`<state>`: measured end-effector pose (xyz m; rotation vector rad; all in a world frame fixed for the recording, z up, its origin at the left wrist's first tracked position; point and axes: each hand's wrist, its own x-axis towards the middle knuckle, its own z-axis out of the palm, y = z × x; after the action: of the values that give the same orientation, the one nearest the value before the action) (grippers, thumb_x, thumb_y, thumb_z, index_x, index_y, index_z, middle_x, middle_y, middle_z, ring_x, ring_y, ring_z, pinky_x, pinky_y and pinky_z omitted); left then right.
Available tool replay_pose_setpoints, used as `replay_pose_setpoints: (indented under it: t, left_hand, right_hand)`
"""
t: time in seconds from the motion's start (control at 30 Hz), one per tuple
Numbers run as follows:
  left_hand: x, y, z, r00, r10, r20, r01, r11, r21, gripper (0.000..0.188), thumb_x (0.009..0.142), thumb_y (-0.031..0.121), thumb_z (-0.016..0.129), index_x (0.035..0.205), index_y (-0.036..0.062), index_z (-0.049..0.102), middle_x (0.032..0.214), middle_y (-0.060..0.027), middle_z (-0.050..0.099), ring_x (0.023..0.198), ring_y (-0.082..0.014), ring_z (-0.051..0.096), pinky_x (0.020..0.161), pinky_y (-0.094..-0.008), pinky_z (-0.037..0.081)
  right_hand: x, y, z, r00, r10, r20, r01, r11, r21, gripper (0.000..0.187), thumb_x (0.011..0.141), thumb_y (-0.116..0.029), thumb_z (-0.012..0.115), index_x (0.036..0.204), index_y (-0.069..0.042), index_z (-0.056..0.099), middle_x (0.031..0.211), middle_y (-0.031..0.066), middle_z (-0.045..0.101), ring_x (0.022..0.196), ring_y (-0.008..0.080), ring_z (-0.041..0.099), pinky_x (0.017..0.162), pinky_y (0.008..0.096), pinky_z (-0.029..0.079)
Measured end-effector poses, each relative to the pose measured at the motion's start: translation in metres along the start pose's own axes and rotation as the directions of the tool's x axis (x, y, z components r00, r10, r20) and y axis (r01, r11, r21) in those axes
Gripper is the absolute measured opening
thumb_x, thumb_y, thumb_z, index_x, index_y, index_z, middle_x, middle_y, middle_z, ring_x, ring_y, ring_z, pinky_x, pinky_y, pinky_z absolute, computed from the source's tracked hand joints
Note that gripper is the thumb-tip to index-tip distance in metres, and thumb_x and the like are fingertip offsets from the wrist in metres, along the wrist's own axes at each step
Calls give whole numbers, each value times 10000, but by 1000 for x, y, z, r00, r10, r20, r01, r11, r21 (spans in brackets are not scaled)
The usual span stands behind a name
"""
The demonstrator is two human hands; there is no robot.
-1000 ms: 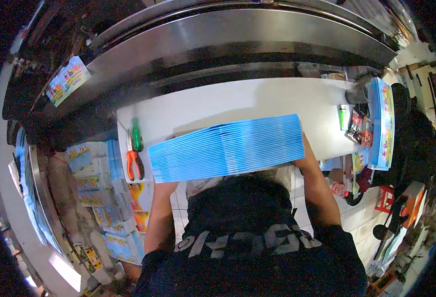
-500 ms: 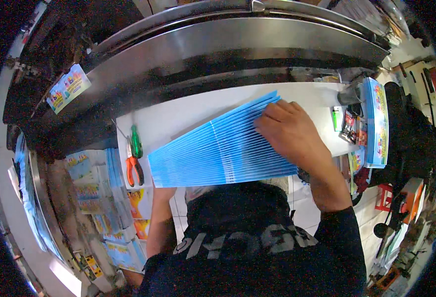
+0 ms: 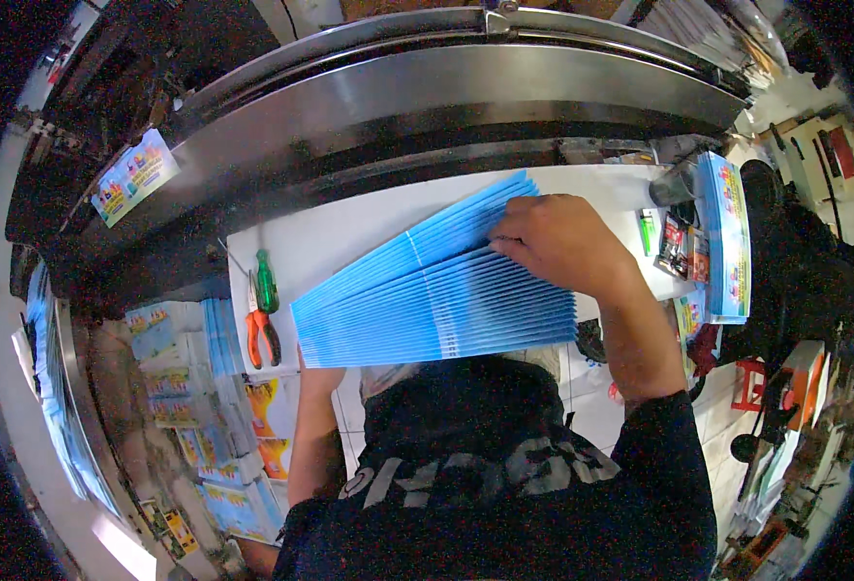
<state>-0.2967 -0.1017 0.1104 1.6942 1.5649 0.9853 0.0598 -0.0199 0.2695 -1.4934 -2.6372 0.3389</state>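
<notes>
A thick fan of light blue paper sheets [image 3: 378,310] spreads over the near side of the white tabletop, narrow at its left end and wide at its right. My right hand [image 3: 558,237] is at the upper right edges, fingers closed on some sheets. A gap runs from its fingertips into the fan, parting the upper sheets from the lower ones. My left hand [image 3: 319,376] reaches under the fan's left end; its fingers are hidden beneath the paper.
Orange-handled pliers [image 3: 264,329] and a green screwdriver [image 3: 266,281] lie at the white tabletop's [image 3: 349,218] left. To the right are a green lighter [image 3: 647,232], a dark cup [image 3: 674,186] and a printed stack [image 3: 729,242]. A metal machine bar [image 3: 446,82] spans the back.
My right hand has shifted slightly left, and a gap has opened in the fan below its fingers. The upper sheets now stand apart from the lower ones. My left arm is nearly still.
</notes>
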Motion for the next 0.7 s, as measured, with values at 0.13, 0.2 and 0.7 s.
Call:
replay_pose_setpoints:
  t: [0.13, 0.2, 0.7]
  left_hand:
    - [3, 2, 1, 999, 47, 22, -47, 999, -3, 335, 863, 97, 654, 1177, -14, 621, 1152, -146, 655, 1054, -227, 608, 918, -364, 480]
    - [5, 8, 2, 999, 47, 8, -47, 998, -28, 338, 863, 100, 654, 1180, -14, 619, 1152, -148, 655, 1053, -230, 609, 920, -365, 480]
    - [5, -19, -14, 993, 114, -37, -102, 964, 247, 297, 861, 105, 671, 1122, -24, 614, 1076, -104, 668, 952, -193, 630, 846, -344, 505]
  right_hand:
    - [2, -3, -2, 971, -158, -178, 124, 974, -187, 182, 823, -276, 657, 846, -97, 685, 845, 108, 643, 798, 322, 638, 735, 427, 504]
    - [-2, -3, -3, 947, -183, -262, 156, 980, -123, 203, 840, -295, 634, 864, -100, 681, 850, 117, 646, 812, 334, 640, 755, 450, 506]
    - [-162, 68, 106, 335, 865, -374, -764, 482, 430, 348, 959, -170, 565, 1259, 6, 545, 1161, 227, 618, 1056, 338, 608, 927, 397, 465]
